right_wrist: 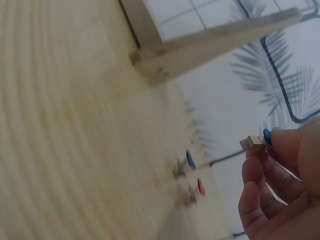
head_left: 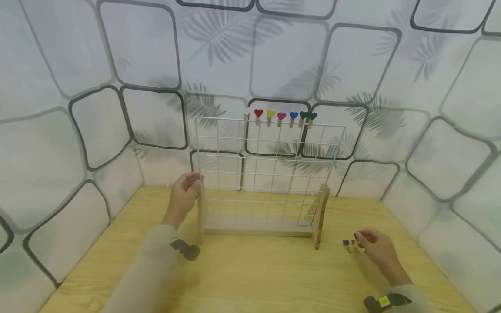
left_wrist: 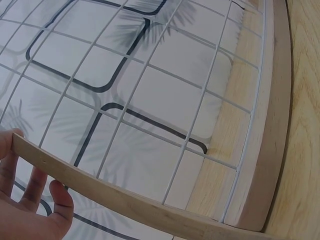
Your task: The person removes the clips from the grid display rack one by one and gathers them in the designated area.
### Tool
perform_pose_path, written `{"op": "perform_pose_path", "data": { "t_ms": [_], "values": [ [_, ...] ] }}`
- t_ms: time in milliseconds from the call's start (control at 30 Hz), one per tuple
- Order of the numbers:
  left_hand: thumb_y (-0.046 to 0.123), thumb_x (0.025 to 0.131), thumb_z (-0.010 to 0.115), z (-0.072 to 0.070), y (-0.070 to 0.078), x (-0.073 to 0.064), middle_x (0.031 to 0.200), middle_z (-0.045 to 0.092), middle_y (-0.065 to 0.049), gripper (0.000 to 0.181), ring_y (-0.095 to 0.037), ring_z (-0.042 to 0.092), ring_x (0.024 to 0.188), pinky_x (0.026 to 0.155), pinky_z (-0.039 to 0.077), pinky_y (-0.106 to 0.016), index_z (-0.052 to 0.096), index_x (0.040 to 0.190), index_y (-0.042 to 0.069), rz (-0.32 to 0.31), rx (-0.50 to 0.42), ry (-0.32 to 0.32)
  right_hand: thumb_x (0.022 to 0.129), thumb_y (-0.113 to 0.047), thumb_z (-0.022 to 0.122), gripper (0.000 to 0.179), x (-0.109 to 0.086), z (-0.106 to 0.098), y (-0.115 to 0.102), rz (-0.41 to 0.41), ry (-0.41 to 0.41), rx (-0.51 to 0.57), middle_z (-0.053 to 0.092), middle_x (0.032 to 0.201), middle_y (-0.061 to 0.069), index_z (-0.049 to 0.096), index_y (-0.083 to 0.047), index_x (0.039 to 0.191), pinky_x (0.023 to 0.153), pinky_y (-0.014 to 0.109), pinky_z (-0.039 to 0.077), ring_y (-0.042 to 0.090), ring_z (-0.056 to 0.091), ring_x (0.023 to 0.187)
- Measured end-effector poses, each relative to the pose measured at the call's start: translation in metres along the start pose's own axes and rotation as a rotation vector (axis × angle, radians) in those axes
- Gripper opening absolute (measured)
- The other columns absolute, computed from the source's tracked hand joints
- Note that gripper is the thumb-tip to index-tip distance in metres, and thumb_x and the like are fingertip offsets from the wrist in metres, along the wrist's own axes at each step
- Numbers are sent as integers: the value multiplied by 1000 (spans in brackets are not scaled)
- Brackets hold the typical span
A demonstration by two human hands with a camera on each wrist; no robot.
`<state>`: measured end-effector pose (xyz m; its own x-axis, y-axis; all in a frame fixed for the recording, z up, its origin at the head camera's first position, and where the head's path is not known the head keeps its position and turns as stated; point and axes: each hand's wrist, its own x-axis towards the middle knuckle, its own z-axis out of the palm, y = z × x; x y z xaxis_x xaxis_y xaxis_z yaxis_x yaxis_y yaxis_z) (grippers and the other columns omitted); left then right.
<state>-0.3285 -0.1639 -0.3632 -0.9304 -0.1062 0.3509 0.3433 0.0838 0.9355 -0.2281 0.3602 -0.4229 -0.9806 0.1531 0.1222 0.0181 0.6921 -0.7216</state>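
A white wire grid stands upright in a wooden stand [head_left: 258,232]. My left hand [head_left: 184,193] holds the upper end of the stand's left post [left_wrist: 115,195], thumb and fingers around its edge. In my right hand [head_left: 379,251], thumb and fingertips pinch a small wooden clothespin [right_wrist: 255,143] topped with a blue heart, raised over the tabletop. Below it lie a blue-heart clothespin [head_left: 346,243] and a red-heart clothespin [right_wrist: 201,187]. Along the grid's top wire sit several heart clothespins, among them a red one [head_left: 258,114], a yellow one [head_left: 271,114] and a pink one [head_left: 281,116].
The stand's right post [head_left: 322,217] rises between the grid and my right hand. A light wood tabletop [head_left: 250,278] lies under everything. Patterned, leaf-printed sheeting [head_left: 219,56] closes off the back and both sides.
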Motion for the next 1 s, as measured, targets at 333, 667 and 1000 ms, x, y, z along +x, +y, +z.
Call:
{"op": "perform_pose_path", "data": {
  "t_ms": [333, 667, 1000],
  "values": [
    [1, 98, 51, 1, 2, -1, 128, 58, -20, 29, -11, 57, 101, 75, 52, -24, 51, 127, -4, 9, -13, 8, 101, -31, 52, 45, 6, -20, 44, 23, -13, -64, 67, 104, 22, 57, 10, 119, 67, 30, 55, 19, 64, 82],
    [0, 98, 51, 0, -1, -4, 128, 58, -22, 29, -6, 59, 95, 71, 52, -22, 51, 126, -5, 29, -5, 9, 99, -31, 56, 39, 27, -16, 65, 35, -46, -188, 66, 105, 25, 66, 6, 107, 85, 60, 44, 47, 57, 100],
    [1, 98, 50, 1, -1, -2, 130, 57, -20, 30, -10, 57, 102, 74, 52, -22, 50, 128, -4, 1, -22, 16, 97, -27, 57, 37, 36, -12, 66, 7, -35, -252, 66, 103, 27, 65, 7, 109, 80, 56, 47, 46, 58, 97]
  ]
}}
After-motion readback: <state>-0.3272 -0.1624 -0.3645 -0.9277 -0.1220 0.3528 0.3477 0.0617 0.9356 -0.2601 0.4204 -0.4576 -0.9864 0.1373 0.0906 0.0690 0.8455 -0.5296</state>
